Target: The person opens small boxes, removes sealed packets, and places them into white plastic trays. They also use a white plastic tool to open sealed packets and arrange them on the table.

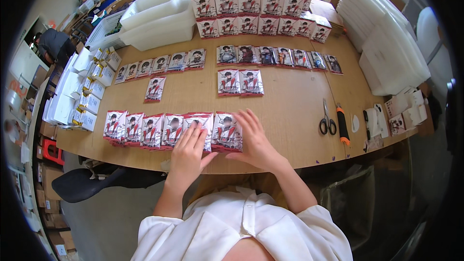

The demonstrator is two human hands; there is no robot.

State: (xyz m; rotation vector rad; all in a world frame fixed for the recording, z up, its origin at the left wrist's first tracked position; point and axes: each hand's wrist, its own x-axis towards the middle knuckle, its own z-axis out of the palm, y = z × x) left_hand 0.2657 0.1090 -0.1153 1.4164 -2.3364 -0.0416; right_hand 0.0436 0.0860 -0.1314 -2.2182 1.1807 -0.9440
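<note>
Foil packs [152, 133]: front row at the near table edge, under and beside both hands

Left hand [187, 150]: fingers extended and laid flat over the second stack from the right of the row; not curled around it. Right hand [256, 142]: fingers spread, thumb apart, set along the right side of the end stack [226, 129]. Contact pressure cannot be determined.

The front row comprises six red-and-white stacks placed side by side. Beyond it, one single pack [154, 89] lies to the left and a pair of packs [240, 82] lies at the centre. Farther back are two rows: the left back row [160, 64] and the right back row [284, 57], each showing differing figures. Behind these stands a block of printed boxes [249, 2], stacked in tiers.

Right of the packs, scissors [327, 123] lie on the wooden table [290, 101], beside a black-and-orange tool [342, 124]. Small white boxes [90, 102] stand at the left edge. White bins [159, 31] occupy the far left; translucent containers [394, 58] stand at the right.
</note>
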